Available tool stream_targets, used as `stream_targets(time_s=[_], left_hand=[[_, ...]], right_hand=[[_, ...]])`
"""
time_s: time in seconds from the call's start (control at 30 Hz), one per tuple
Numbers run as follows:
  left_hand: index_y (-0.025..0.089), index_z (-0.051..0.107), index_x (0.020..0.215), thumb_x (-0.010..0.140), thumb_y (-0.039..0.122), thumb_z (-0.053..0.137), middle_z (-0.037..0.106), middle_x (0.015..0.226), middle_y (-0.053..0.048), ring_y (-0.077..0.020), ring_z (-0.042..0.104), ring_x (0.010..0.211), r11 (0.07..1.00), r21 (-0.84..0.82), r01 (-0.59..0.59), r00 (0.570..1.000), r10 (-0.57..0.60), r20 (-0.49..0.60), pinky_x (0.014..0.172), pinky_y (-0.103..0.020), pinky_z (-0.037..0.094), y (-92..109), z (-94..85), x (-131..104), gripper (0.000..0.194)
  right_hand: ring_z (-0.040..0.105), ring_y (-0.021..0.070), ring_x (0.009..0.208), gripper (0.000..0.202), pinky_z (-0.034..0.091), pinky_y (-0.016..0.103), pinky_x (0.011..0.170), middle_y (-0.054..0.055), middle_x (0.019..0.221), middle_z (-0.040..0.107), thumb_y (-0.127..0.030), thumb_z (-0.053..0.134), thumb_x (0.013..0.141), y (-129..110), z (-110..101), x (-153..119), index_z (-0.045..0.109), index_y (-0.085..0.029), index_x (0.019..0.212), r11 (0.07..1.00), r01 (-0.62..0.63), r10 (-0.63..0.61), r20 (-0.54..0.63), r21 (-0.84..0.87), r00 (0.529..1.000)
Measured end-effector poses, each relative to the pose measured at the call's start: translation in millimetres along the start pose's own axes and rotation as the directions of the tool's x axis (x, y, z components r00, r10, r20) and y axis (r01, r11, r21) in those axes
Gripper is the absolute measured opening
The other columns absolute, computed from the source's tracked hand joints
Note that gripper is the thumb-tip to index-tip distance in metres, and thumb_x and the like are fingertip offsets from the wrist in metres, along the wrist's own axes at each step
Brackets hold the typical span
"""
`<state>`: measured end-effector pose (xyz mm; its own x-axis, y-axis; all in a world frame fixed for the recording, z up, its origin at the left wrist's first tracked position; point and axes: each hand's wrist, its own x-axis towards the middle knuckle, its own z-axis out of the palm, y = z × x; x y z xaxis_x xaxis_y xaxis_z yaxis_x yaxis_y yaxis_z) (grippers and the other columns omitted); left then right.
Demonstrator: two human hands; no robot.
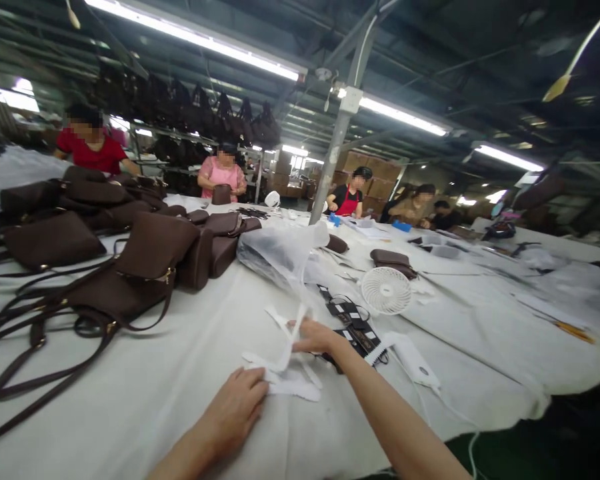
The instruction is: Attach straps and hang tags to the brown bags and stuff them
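White strips (295,388) of a thin, paper-like material lie in a loose tangle on the white-covered table. Just left of them, my left hand (237,407) rests low over the cloth, its fingers together and closed at the end of one strip. My right hand (317,335) pinches a narrow white strip that stands up from the tangle, thumb and fingers closed on it. Right beside that hand lie black tags (355,320) with cords, partly hidden by my right wrist. A clear plastic bag (280,257) is heaped beyond the strips.
Dark brown handbags (160,243) with straps pile up at left. A white fan (386,291) lies right of the tags, near a white corded device (415,360). Brown pouches (393,261) lie farther back. A metal post (336,157) rises behind. Several people work across the table.
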<state>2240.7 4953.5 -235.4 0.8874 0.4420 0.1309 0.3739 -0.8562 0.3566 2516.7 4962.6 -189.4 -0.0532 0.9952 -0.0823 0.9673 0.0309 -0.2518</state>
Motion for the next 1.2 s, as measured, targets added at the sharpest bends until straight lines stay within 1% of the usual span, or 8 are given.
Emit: stream_targets(time_s=[0.17,0.37,0.6,0.8,0.87,1.0,1.1,1.2], left_hand=[[0.020,0.059,0.112,0.088,0.010,0.042,0.055,0.134,-0.011,-0.0256,0.051,0.122,0.999,-0.025,-0.019,0.994,0.016,-0.108,0.106,-0.044,0.041,-28.8,0.6,-17.8,0.032],[0.015,0.059,0.117,0.088,0.012,0.044,0.058,0.131,-0.013,-0.0266,0.053,0.120,0.992,-0.012,0.122,0.985,-0.123,-0.124,0.103,-0.043,0.043,-19.8,2.0,23.8,0.033],[0.020,0.049,0.137,0.090,0.025,0.047,0.041,0.149,-0.014,-0.0327,0.036,0.137,0.983,0.081,0.166,0.985,-0.162,-0.060,0.113,-0.056,0.024,3.5,27.0,55.0,0.047],[0.021,0.062,0.111,0.093,0.023,0.041,0.061,0.125,-0.007,-0.0217,0.054,0.118,0.970,-0.047,0.239,0.964,-0.243,-0.111,0.101,-0.036,0.040,0.5,5.8,75.7,0.028],[0.021,0.064,0.105,0.093,0.020,0.040,0.065,0.115,-0.006,-0.0185,0.058,0.108,0.948,-0.066,0.311,0.940,-0.317,-0.124,0.094,-0.030,0.044,-6.1,-5.6,94.5,0.026],[0.018,0.064,0.104,0.092,0.024,0.044,0.065,0.112,-0.011,-0.0234,0.060,0.107,0.884,-0.037,0.466,0.876,-0.467,-0.126,0.091,-0.034,0.045,-17.9,-13.6,147.1,0.024],[0.011,0.061,0.112,0.086,0.037,0.060,0.063,0.116,-0.018,-0.0301,0.059,0.111,0.811,-0.022,0.584,0.806,-0.584,-0.100,0.093,-0.041,0.046,-22.7,-7.6,184.5,0.038],[0.011,0.060,0.114,0.086,0.038,0.063,0.063,0.117,-0.014,-0.0269,0.060,0.110,0.766,-0.031,0.642,0.764,-0.643,-0.051,0.094,-0.045,0.047,-28.2,-1.5,206.9,0.039]], right_hand=[[0.064,0.0190,0.100,0.026,0.045,0.026,0.087,0.001,0.107,0.071,-0.026,0.052,0.089,27.0,-14.9,-63.6,0.069,-0.027,0.109,0.986,-0.122,0.122,-0.005,-0.111,0.993],[0.064,0.0255,0.100,0.050,0.046,0.032,0.075,0.012,0.118,0.065,0.006,0.038,0.079,85.9,-10.4,-119.8,0.066,-0.022,0.111,0.855,-0.382,0.359,-0.131,-0.350,0.924],[0.064,0.0207,0.093,0.028,0.045,0.026,0.070,0.009,0.106,0.067,-0.007,0.042,0.091,108.1,24.5,-129.5,0.065,-0.020,0.100,0.800,-0.363,0.306,-0.196,-0.478,0.932],[0.064,0.0209,0.083,0.027,0.044,0.028,0.067,0.008,0.093,0.069,-0.006,0.045,0.091,119.7,16.0,-137.4,0.069,-0.019,0.094,0.800,-0.328,0.173,-0.329,-0.503,0.928],[0.064,0.0208,0.083,0.028,0.045,0.029,0.072,0.008,0.094,0.071,-0.007,0.045,0.092,112.4,6.8,-136.3,0.069,-0.018,0.098,0.814,-0.288,0.000,-0.495,-0.505,0.869],[0.062,0.0199,0.097,0.029,0.046,0.031,0.090,0.009,0.105,0.070,-0.007,0.043,0.094,59.5,5.2,-115.8,0.067,-0.016,0.109,0.867,0.021,-0.403,-0.675,-0.498,0.618],[0.063,0.0195,0.098,0.030,0.049,0.029,0.089,0.010,0.104,0.070,-0.008,0.042,0.094,10.9,31.4,-88.7,0.065,-0.016,0.112,0.867,0.256,-0.488,-0.628,-0.427,0.606],[0.065,0.0176,0.093,0.033,0.054,0.026,0.083,0.008,0.100,0.072,-0.006,0.040,0.092,-10.8,68.3,-66.0,0.067,-0.018,0.106,0.884,0.350,-0.466,-0.535,-0.309,0.705]])
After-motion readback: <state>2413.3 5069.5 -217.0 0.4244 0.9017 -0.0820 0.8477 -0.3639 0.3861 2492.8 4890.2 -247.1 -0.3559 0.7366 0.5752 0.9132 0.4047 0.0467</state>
